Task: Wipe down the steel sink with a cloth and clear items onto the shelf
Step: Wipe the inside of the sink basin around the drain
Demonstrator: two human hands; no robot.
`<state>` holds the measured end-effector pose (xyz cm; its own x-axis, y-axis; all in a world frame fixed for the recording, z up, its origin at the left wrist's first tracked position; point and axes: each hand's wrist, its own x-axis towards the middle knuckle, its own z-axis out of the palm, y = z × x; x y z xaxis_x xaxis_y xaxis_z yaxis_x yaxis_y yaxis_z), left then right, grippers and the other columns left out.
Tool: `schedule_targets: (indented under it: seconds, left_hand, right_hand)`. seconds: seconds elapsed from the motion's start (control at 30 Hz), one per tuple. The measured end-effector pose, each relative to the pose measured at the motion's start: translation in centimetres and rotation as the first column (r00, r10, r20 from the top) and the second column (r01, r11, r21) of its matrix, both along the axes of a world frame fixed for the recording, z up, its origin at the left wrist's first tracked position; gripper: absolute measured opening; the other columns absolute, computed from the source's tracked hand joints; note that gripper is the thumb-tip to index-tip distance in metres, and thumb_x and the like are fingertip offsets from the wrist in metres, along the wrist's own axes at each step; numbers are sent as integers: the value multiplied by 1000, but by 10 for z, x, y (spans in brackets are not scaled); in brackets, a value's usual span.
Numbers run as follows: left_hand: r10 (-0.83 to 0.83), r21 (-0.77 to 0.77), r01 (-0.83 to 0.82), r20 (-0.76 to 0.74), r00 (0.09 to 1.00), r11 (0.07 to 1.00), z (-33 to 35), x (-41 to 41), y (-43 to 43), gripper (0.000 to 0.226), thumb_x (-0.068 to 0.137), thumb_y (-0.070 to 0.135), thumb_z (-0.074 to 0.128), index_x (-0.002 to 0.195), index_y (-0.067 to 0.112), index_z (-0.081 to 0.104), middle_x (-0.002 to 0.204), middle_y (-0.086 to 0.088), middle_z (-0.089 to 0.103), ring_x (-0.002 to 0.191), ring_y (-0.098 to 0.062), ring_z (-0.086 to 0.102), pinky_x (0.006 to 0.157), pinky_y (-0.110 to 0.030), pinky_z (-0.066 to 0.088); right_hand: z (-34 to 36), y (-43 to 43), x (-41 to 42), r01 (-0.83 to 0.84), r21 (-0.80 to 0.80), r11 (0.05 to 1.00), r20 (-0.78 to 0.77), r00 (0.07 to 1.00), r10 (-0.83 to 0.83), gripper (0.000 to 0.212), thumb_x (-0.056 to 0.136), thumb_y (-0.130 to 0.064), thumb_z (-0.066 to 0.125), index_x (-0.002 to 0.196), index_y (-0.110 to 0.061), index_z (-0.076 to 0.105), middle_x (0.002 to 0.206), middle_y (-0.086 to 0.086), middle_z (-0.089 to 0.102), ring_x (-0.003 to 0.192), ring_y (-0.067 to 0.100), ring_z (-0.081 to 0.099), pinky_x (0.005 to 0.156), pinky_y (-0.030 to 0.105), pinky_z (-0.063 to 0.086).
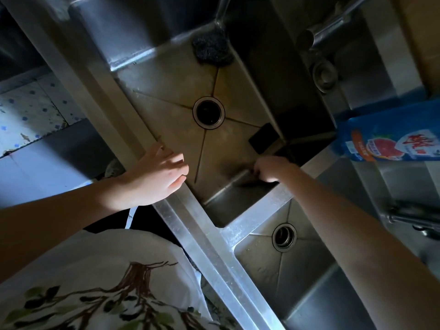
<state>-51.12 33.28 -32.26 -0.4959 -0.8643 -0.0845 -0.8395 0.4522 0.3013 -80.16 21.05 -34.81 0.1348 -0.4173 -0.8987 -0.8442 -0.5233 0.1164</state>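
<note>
The steel sink [166, 75] has two basins, a large one with a round drain [209, 112] and a smaller one [273, 270] at the lower right. My right hand [270, 169] is down in the large basin at the corner by the divider, fingers curled round a dark cloth [258, 183] pressed against the steel wall. My left hand [156, 176] rests on the sink's front rim [202, 241] with fingers relaxed over the edge, holding nothing. A dark scouring pad [212, 50] lies at the basin's far corner, and a dark rectangular sponge [262, 139] leans near the right wall.
A blue detergent pouch [390, 136] stands on the ledge at the right. A steel tap [333, 27] reaches over the back, with a round fitting [325, 73] below it. Another dark tap [414, 216] sits at the far right. Tiled floor [31, 110] shows at the left.
</note>
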Motion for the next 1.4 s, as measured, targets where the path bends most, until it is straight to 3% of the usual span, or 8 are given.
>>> schedule_targets:
  seconds: [0.23, 0.43, 0.63, 0.7, 0.83, 1.03, 1.2, 1.4]
  left_hand:
    - [8, 17, -7, -15, 1000, 1000, -2, 0, -3, 33, 90, 29, 33, 71, 16, 58, 78, -2, 54, 67, -26, 52, 86, -47, 43]
    - [-8, -16, 8, -26, 1000, 1000, -6, 1, -5, 33, 90, 31, 34, 71, 18, 58, 77, -1, 54, 69, -25, 53, 86, -45, 40]
    - [-12, -7, 11, -56, 998, 1000, -5, 6, -7, 33, 90, 32, 34, 73, 19, 59, 78, 1, 53, 69, -23, 53, 89, -43, 39]
    - [-2, 2, 2, -69, 998, 1000, -5, 7, -8, 33, 89, 32, 33, 75, 19, 60, 80, 1, 55, 70, -23, 54, 90, -43, 37]
    - [-4, -8, 4, -83, 997, 1000, -4, 12, -9, 33, 89, 32, 35, 81, 18, 63, 88, 1, 58, 77, -22, 57, 91, -41, 34]
    - [-10, -17, 9, -65, 998, 1000, -7, 17, -9, 31, 90, 32, 37, 85, 18, 63, 96, -1, 58, 86, -22, 58, 92, -44, 33]
    - [-7, -13, 6, -59, 998, 1000, -8, 22, -13, 29, 90, 33, 37, 85, 19, 62, 96, -1, 57, 84, -22, 58, 93, -44, 31]
    - [-6, 7, 7, -67, 998, 1000, -5, 27, -14, 32, 90, 33, 35, 85, 17, 62, 97, -2, 56, 84, -23, 56, 89, -43, 33]
  right_hand:
    - [7, -58, -39, 97, -150, 984, -104, 988, -113, 22, 87, -15, 53, 101, -6, 68, 97, 13, 68, 88, 30, 64, 79, 36, 53]
    - [-3, 15, 9, -26, 102, 994, 78, 997, 18, 25, 87, -14, 50, 103, -12, 70, 102, 10, 70, 93, 29, 64, 70, 29, 48]
    - [-4, 55, 46, -27, 314, 949, 215, 976, -44, 25, 87, -15, 55, 104, -18, 73, 105, 6, 70, 92, 25, 63, 67, 23, 42]
    - [-1, 42, 34, -19, 263, 965, 166, 986, -26, 26, 89, -15, 54, 106, -20, 72, 107, 4, 70, 94, 25, 63, 66, 23, 42]
    - [3, -10, -8, 76, -29, 997, -11, 997, -76, 32, 90, -15, 49, 118, -17, 63, 120, 7, 64, 109, 29, 60, 91, 37, 50]
    - [23, -65, -59, 195, -321, 927, -98, 967, -237, 26, 92, -14, 49, 114, -9, 61, 109, 14, 64, 102, 32, 61, 82, 39, 46]
    - [24, -33, -28, 132, -162, 978, -70, 987, -145, 31, 91, -12, 47, 116, -11, 64, 116, 12, 64, 106, 32, 60, 92, 43, 51]
    - [20, 53, 34, 5, 125, 992, 114, 993, -19, 32, 84, -8, 46, 104, -18, 69, 101, 5, 69, 91, 28, 64, 78, 34, 54]
